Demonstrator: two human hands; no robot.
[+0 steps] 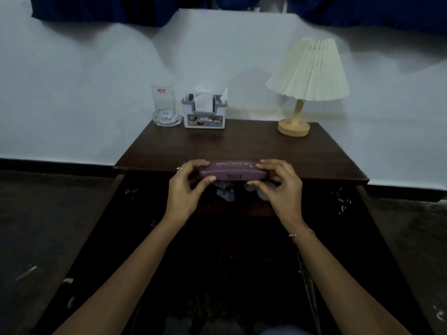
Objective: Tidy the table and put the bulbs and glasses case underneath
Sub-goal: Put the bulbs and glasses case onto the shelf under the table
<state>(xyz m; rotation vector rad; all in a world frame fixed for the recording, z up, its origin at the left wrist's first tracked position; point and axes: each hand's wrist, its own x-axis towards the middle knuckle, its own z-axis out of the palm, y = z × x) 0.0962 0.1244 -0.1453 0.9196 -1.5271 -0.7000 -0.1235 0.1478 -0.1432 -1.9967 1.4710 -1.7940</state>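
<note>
A purple glasses case [233,170] with pale lettering on its lid is held level at the front edge of the dark wooden table [242,146]. My left hand [187,189] grips its left end and my right hand [278,187] grips its right end. Just below the case, on the dim shelf [237,209] under the tabletop, lie pale bulbs [226,193], partly hidden by the case and my fingers.
At the table's back stand a glass [163,99] in a glass ashtray [167,118], a white tissue holder [205,112] and a cream pleated lamp [308,76] on a wooden base. A white wall rises behind. Dark floor lies on both sides.
</note>
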